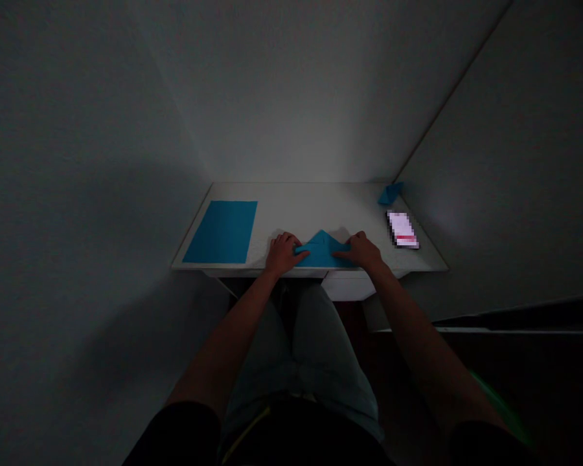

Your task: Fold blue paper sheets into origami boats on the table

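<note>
A piece of blue paper folded into a triangular shape [322, 251] lies near the front edge of a white desk [311, 207]. My left hand [282, 254] holds its left corner, and my right hand [362, 251] holds its right corner. Both hands rest on the paper against the desk. To the left of my left hand lies a flat, unfolded blue paper sheet [221, 232]. A small folded blue paper piece [390, 193] sits in the far right corner of the desk.
A smartphone [402, 230] with a lit, blurred screen lies near the desk's right edge. Pale walls [296, 110] rise behind the desk and along both sides. My legs show below the front edge. The room is dim.
</note>
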`<state>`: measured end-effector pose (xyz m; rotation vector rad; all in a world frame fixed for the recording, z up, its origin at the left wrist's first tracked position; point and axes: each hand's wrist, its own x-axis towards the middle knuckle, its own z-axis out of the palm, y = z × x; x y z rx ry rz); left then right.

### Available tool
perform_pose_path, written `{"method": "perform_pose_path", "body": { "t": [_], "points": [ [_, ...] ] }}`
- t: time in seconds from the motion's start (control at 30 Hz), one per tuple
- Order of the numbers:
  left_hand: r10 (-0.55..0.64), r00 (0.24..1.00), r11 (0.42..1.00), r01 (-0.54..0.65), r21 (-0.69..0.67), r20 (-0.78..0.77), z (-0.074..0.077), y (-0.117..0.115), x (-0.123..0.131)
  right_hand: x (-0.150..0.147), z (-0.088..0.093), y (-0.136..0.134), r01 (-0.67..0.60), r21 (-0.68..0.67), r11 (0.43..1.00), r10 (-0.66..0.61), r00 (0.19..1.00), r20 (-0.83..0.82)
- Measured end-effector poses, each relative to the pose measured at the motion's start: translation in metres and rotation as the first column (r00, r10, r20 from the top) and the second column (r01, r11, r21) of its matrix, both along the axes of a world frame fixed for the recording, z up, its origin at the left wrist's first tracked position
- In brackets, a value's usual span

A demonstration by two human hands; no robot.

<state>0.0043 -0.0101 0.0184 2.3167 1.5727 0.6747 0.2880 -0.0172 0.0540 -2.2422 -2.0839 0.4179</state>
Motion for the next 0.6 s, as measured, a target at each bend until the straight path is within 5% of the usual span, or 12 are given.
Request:
{"method": "perform_pose_path", "body": {
  "t": [0.2, 0.37, 0.6],
  "points": [
    [-0.027, 1.000, 0.999, 0.028, -0.029, 0.012, 0.005, -0.002, 0.000, 0.007, -0.004, 0.004, 0.000, 0.022, 1.000, 0.001, 0.998, -0.061],
    [0.013, 0.999, 0.998, -0.010, -0.062, 0.050, 0.005, 0.000, -0.001, 0.019, -0.013, 0.003, -0.112, 0.123, 0.986, 0.150, 0.920, -0.362],
    [0.038, 0.959, 0.998, -0.023, -0.055, 0.281, 0.005, 0.002, -0.006, 0.024, -0.009, -0.005, -0.111, 0.333, 0.936, 0.260, 0.857, -0.445]
  ]
}}
